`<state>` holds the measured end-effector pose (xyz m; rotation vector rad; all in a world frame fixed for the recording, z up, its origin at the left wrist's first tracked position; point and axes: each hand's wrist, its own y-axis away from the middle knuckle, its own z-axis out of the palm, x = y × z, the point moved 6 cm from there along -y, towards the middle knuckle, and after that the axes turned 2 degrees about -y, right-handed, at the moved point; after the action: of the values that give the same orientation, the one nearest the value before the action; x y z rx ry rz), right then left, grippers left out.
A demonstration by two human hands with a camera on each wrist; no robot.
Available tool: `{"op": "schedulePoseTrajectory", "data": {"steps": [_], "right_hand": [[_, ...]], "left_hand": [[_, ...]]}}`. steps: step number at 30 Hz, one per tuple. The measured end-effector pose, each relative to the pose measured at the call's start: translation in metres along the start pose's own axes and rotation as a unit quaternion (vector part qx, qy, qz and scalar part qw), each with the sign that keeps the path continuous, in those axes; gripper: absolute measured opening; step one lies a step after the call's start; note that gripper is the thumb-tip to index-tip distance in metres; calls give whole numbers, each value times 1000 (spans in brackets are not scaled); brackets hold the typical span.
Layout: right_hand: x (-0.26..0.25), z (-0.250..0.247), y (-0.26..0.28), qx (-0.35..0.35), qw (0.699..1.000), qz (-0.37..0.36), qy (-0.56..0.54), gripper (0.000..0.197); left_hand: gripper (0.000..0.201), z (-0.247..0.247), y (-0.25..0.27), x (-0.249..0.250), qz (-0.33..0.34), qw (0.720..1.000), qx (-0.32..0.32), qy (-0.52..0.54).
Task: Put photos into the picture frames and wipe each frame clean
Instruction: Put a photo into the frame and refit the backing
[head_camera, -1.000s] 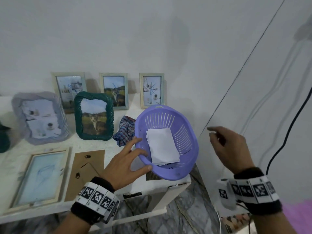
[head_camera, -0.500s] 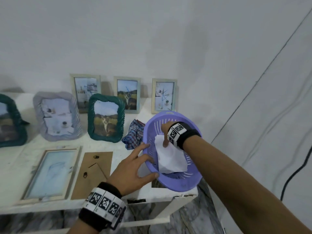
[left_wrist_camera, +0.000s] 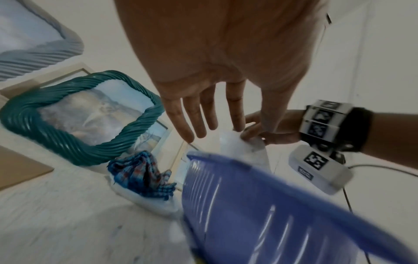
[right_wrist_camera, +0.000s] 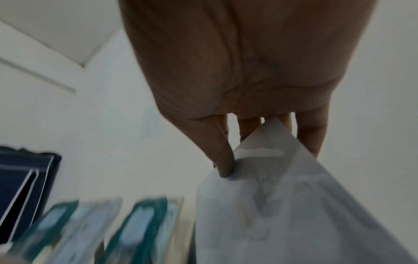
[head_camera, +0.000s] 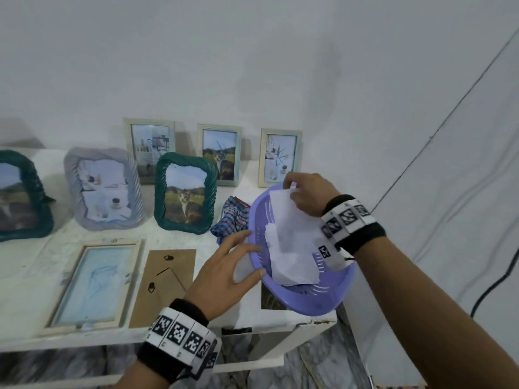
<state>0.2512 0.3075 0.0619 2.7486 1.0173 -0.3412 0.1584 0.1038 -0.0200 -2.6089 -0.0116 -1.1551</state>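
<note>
A purple basket (head_camera: 323,306) sits tilted at the table's right corner, holding a stack of white photo sheets (head_camera: 293,269). My right hand (head_camera: 292,190) pinches the far end of the top sheet (head_camera: 289,220) and holds it raised off the stack; the pinch shows in the right wrist view (right_wrist_camera: 235,160). My left hand (head_camera: 252,255) rests on the basket's near-left rim with straight, spread fingers (left_wrist_camera: 192,123). An empty pale wooden frame (head_camera: 95,282) lies flat at the front left beside its brown backing board (head_camera: 165,279). A checked cloth (head_camera: 233,217) lies left of the basket.
Filled frames stand along the wall: two teal (head_camera: 185,192) (head_camera: 19,195), one grey (head_camera: 104,189), three pale ones (head_camera: 279,157) behind. A photo (head_camera: 272,299) pokes out under the basket. The table edge (head_camera: 309,324) ends at the basket; a white wall stands to the right.
My right hand came from the right into the basket, took the top sheet by its far end and raised it. My left hand stayed at the basket's rim.
</note>
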Motion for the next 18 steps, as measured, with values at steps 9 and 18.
{"op": "schedulePoseTrajectory", "data": {"steps": [9, 18], "right_hand": [[-122, -43, 83, 130, 957, -164, -201, 17], [-186, 88, 65, 142, 886, -74, -435, 49]], "left_hand": [[36, -93, 14, -7, -68, 968, 114, 213], [23, -175, 84, -102, -178, 923, 169, 295]]}}
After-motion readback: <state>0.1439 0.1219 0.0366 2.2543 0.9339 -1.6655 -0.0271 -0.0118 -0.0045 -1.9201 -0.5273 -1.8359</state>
